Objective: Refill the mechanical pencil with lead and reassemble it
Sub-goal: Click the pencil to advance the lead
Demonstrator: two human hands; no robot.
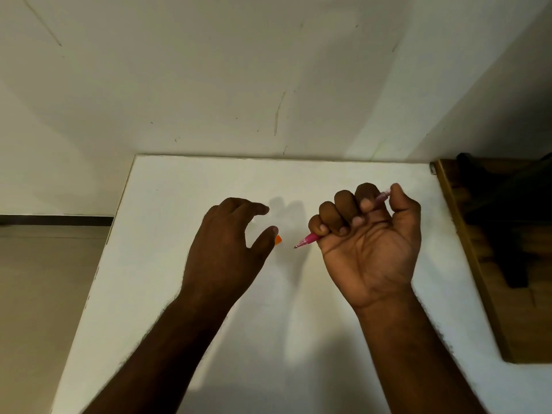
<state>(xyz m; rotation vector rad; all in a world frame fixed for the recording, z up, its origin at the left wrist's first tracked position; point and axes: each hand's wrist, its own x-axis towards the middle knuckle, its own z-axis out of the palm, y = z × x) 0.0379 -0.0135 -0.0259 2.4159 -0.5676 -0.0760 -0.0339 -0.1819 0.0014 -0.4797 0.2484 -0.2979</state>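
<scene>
A pink mechanical pencil and a small orange piece show against the plain white table.

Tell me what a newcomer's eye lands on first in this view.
First, the right hand, raised palm-up at centre right, its grip shut on a pink mechanical pencil whose tip points left. Next, the left hand, its open grip over a small orange piece by the thumb. Both are over a bare white table; a dark wooden board sits at its right edge.

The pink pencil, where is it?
In the head view, the pink pencil is gripped in the right hand, tip pointing toward the left hand.
</scene>
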